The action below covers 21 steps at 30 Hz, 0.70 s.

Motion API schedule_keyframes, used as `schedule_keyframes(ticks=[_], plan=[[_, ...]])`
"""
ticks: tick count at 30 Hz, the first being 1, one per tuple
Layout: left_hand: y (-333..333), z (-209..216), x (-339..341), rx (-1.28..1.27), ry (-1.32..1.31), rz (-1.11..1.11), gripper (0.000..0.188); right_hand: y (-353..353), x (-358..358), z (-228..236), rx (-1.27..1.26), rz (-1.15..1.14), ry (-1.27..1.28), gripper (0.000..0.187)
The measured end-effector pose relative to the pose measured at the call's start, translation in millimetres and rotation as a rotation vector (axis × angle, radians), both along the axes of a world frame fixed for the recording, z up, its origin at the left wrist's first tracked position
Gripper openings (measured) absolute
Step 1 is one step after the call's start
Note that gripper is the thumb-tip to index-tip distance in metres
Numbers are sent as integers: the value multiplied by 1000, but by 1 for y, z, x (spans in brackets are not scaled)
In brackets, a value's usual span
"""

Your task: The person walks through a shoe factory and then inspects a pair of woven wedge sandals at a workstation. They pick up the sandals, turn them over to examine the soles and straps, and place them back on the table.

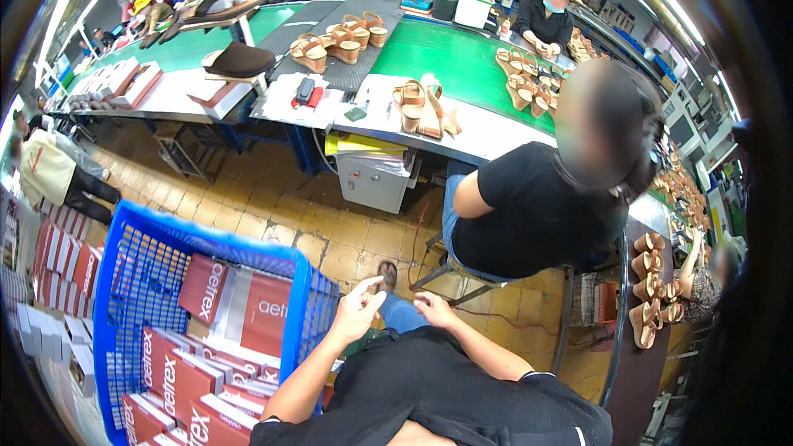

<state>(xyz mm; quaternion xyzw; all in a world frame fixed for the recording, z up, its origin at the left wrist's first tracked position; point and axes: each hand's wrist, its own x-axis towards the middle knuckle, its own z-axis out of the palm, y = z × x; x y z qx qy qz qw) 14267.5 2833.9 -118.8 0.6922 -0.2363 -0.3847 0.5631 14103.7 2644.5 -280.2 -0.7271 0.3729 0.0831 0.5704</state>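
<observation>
From where I stand, both hands of the person in black look unoccupied: the left hand (pixel 359 310) is half spread, fingers loosely bent, and the right hand (pixel 434 310) is relaxed and slightly curled, the two apart over the person's lap with nothing visible in either. Just beside the left forearm stands the blue basket (pixel 320 301), the nearest thing to them, and the red-and-white shoe boxes (pixel 178 380) are inside it. They fill much of the near part in close, tilted rows, while a couple more lie toward the far end, where the mesh wall shows above them; I would call the basket well filled, with some room on that side. Whether the boxes hold shoes I cannot tell. Plenty seems left around it: pale strapped sandals (pixel 413 107) stand unboxed on the white surface (pixel 496 144), others (pixel 533 83) crowd the green belt beyond the seated co-worker (pixel 537 215), and more boxes (pixel 66 256) are stacked behind the basket. So the boxing looks partly done at best, and at this moment neither hand is touching a box.
</observation>
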Motion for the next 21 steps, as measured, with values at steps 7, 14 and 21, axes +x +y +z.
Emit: schedule_keyframes(ticks=[7, 14, 21], plan=[[-78, -46, 128, 30, 260, 242, 38, -128, 215, 39, -60, -190, -448, 38], [-152, -7, 277, 70, 91, 334, 35, -238, 339, 103, -182, -435, -467, 33], [-234, -24, 361, 97, 236, 115, 35, -288, 369, 116, -270, -670, -497, 30]])
